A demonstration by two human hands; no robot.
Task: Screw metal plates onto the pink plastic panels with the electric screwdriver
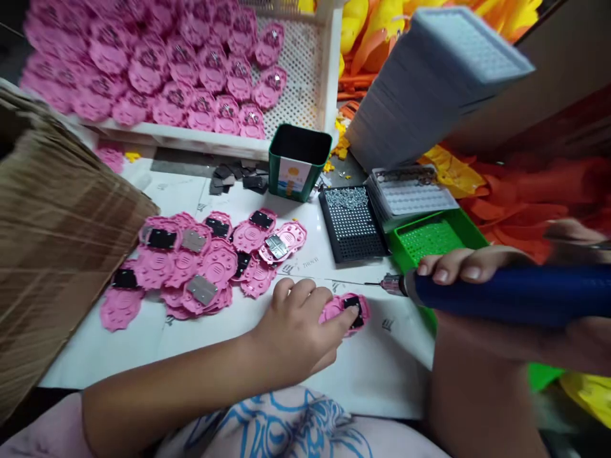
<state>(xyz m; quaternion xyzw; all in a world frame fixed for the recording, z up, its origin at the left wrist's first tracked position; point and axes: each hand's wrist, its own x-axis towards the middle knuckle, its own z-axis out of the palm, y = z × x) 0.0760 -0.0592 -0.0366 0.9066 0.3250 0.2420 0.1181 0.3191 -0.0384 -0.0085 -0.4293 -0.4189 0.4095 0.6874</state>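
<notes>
The left hand (298, 324) is pressing a pink casing (336, 305) to the table (382, 375) beneath one finger. Its long axis is running sideways, black plate (354, 301) rightward; the right hand (461, 264) is gripping a screwdriver (515, 292).

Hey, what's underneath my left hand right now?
Part of a pink plastic piece shows beyond your left hand, with a black plate on top; a fingertip rests on the plate. Whatever else lies beneath your palm and curled fingers is covered.

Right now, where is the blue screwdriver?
In the head view, the blue screwdriver is at the right, in the right hand, partly hiding the green tray.
</notes>
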